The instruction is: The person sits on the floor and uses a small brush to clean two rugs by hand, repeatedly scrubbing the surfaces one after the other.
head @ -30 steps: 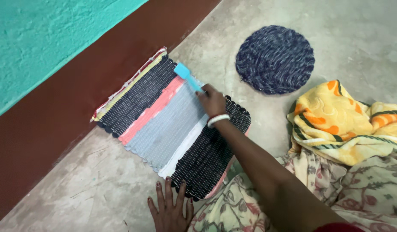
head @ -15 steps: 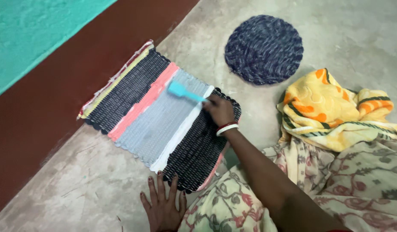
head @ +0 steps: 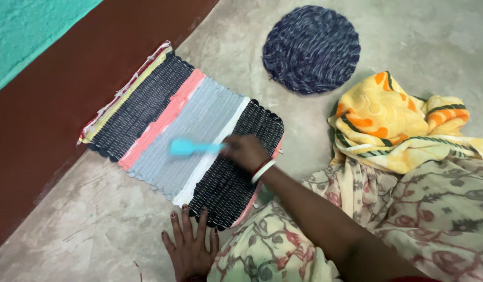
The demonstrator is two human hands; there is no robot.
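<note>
Head view, right hand [head: 245, 152] gripping blue brush [head: 185, 148], striped mat [head: 179, 130]

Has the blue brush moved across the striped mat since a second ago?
Yes. The blue brush, held in the right hand, has swept from the striped mat's far edge near the round mat toward its near side.

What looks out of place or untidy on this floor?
The yellow towel lies crumpled in a heap on the floor, not folded. The striped mat sits askew to the wall, with frayed threads at its far edge. The right hand holds a blue brush on it; the left hand rests on the floor.
</note>
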